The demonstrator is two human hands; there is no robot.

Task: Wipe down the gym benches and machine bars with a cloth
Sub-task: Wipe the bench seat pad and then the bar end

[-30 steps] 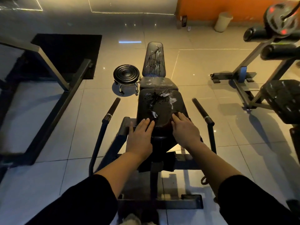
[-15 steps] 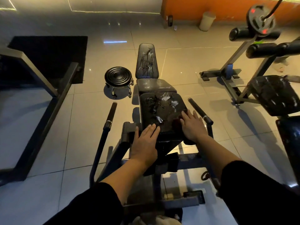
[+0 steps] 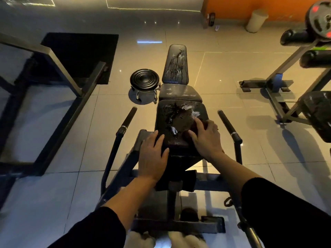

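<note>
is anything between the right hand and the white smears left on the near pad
Nothing visible. The right hand presses a dark cloth on the near pad; the white smears lie just beyond its fingertips.

A gym, judging by the equipment standing on a glossy tiled floor (image 3: 223,72). In the middle, a black padded bench (image 3: 177,65) with a raised backrest, its vinyl cracked and worn, flanked by two grip-covered handle bars (image 3: 128,116). Far right, a steel-framed machine (image 3: 279,81) with black foam roller pads (image 3: 293,35) and a weight plate (image 3: 320,20) loaded on a bar. Left, a heavy angled steel frame (image 3: 59,67) beside a black rubber mat (image 3: 80,54). Near the bench, a small round wheeled stool (image 3: 144,80). At the far end, an orange wall (image 3: 250,2) with a pale bin (image 3: 256,20) against it.
</note>
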